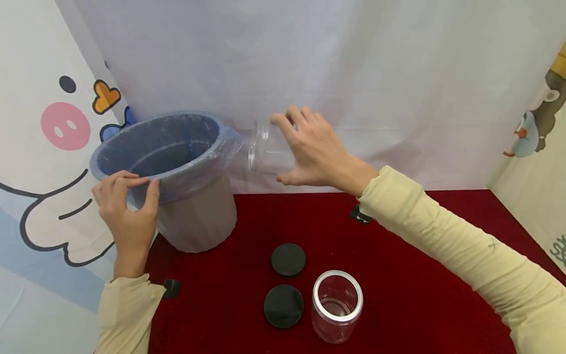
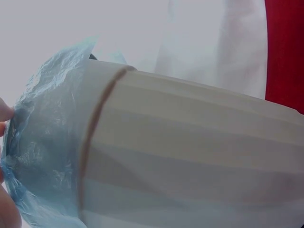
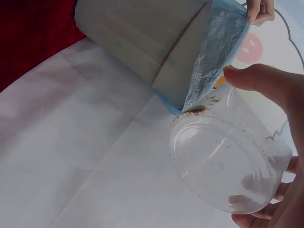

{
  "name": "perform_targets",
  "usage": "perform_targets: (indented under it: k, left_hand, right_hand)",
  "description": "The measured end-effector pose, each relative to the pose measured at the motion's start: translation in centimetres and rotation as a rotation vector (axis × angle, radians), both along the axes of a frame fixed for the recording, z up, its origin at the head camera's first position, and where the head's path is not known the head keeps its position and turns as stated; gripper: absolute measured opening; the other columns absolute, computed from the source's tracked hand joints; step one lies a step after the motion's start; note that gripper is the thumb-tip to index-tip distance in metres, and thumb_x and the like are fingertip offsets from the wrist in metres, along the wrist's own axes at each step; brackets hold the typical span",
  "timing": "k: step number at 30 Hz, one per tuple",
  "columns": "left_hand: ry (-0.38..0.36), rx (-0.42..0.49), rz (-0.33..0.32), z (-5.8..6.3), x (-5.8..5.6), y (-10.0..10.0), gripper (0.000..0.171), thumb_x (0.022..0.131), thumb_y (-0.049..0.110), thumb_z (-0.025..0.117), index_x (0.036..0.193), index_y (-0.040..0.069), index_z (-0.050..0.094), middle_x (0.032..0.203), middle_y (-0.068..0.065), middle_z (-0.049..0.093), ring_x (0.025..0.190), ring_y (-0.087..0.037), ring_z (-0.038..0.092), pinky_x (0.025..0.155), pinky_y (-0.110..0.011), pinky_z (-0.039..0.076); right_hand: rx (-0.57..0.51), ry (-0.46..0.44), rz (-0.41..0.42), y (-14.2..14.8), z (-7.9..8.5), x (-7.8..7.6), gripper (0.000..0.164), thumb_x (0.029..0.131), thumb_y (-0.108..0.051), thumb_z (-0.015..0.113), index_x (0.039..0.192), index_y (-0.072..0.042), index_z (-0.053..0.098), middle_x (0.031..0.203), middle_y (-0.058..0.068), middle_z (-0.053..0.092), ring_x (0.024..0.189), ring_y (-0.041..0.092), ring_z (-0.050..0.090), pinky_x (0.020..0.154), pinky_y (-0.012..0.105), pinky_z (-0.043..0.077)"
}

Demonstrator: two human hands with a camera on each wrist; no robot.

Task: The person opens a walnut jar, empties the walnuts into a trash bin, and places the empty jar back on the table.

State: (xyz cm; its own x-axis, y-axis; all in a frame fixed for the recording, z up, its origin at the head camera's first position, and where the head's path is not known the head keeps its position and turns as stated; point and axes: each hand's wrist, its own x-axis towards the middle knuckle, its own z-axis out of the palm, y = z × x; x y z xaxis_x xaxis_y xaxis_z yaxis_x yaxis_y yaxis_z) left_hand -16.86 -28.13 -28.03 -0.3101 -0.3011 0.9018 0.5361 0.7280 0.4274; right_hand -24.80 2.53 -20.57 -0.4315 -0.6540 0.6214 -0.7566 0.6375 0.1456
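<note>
My left hand (image 1: 128,211) pinches the near rim of a pale waste bin (image 1: 199,216), where a thin blue bin liner (image 1: 183,187) folds over the edge. With my right hand (image 1: 311,147) I grip a clear jar (image 1: 271,152) lying sideways in the air, its mouth turned toward the bin's right side. Brown specks cling inside the jar (image 3: 223,161) near its base in the right wrist view. The left wrist view shows the bin's ribbed side (image 2: 190,142) and the crinkled liner (image 2: 45,137), with only some fingertips in sight.
On the red cloth (image 1: 212,305) stands a second clear jar (image 1: 334,327), upright and lidless with a silvery rim. Two dark round lids (image 1: 288,259) lie to its left. A white curtain (image 1: 376,73) hangs behind, and a cartoon-printed sheet (image 1: 35,162) is at the left.
</note>
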Motion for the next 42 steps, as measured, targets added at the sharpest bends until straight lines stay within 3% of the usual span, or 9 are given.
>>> perform_targets:
  k: [9, 22, 34, 42]
  left_hand:
    - [-0.026, -0.015, 0.026, -1.7, -1.8, -2.2, 0.026, 0.08, 0.018, 0.071, 0.082, -0.007, 0.064, 0.095, -0.021, 0.059, 0.102, -0.002, 0.04, 0.092, -0.033, 0.028]
    - [-0.026, -0.009, 0.014, -1.8, -2.5, -1.7, 0.027, 0.079, 0.02, 0.071, 0.083, -0.007, 0.065, 0.096, -0.02, 0.06, 0.102, -0.003, 0.04, 0.091, -0.033, 0.028]
    - [-0.013, 0.015, 0.028, -1.3, -1.4, -1.0, 0.028, 0.08, 0.016, 0.069, 0.083, -0.011, 0.063, 0.093, -0.026, 0.058, 0.102, -0.002, 0.04, 0.092, -0.033, 0.029]
    - [0.005, 0.034, 0.021, -0.2, -0.2, 0.3, 0.027, 0.079, 0.012, 0.067, 0.081, -0.014, 0.061, 0.091, -0.026, 0.058, 0.101, -0.002, 0.04, 0.091, -0.032, 0.029]
  right_hand:
    - [-0.051, 0.013, 0.025, 0.8, -1.1, 0.1, 0.091, 0.049, -0.049, 0.081, 0.12, -0.003, 0.046, 0.094, 0.011, 0.046, 0.073, 0.025, 0.04, 0.06, 0.034, 0.035]
    - [-0.071, -0.03, 0.015, 3.0, -2.8, 0.2, 0.087, 0.049, -0.043, 0.079, 0.118, -0.002, 0.045, 0.1, 0.012, 0.049, 0.08, 0.028, 0.045, 0.069, 0.039, 0.04]
    - [-0.123, -0.143, 0.053, 4.3, -5.0, 0.8, 0.083, 0.051, -0.039, 0.08, 0.117, -0.002, 0.044, 0.103, 0.011, 0.05, 0.085, 0.026, 0.048, 0.07, 0.039, 0.044]
    - [-0.154, -0.248, 0.049, 4.8, -6.0, 1.6, 0.089, 0.05, -0.039, 0.084, 0.12, -0.004, 0.042, 0.108, 0.011, 0.05, 0.093, 0.025, 0.051, 0.073, 0.041, 0.049]
